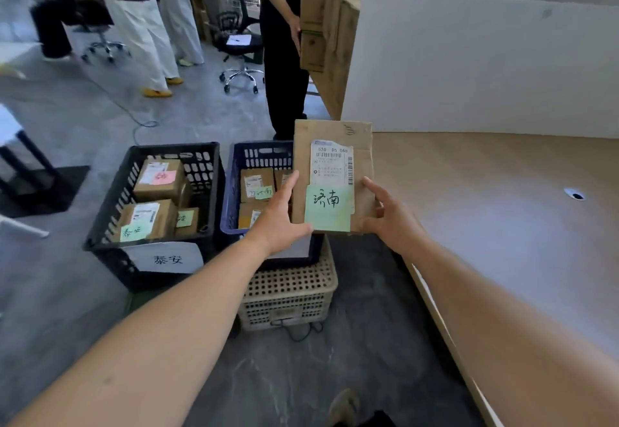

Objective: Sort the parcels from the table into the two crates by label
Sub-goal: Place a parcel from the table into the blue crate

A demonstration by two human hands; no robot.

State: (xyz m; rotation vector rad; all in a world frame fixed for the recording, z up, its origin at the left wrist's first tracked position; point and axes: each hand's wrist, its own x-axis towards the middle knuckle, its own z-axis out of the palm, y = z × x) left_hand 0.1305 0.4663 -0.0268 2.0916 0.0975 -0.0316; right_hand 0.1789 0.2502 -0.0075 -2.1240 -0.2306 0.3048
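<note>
The left hand [278, 222] and right hand [392, 219], apart, each gripped an opposite side edge of a flat cardboard parcel [335, 145] with a green note [330, 207], held upright over the blue crate's [264, 152] right side, the black crate [167, 150] just left of that crate.

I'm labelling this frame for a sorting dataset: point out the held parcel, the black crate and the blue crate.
held parcel [331, 130], head view, bare cardboard near its top edge
black crate [174, 147], head view, far rim
blue crate [264, 157], head view, slotted far wall
</note>
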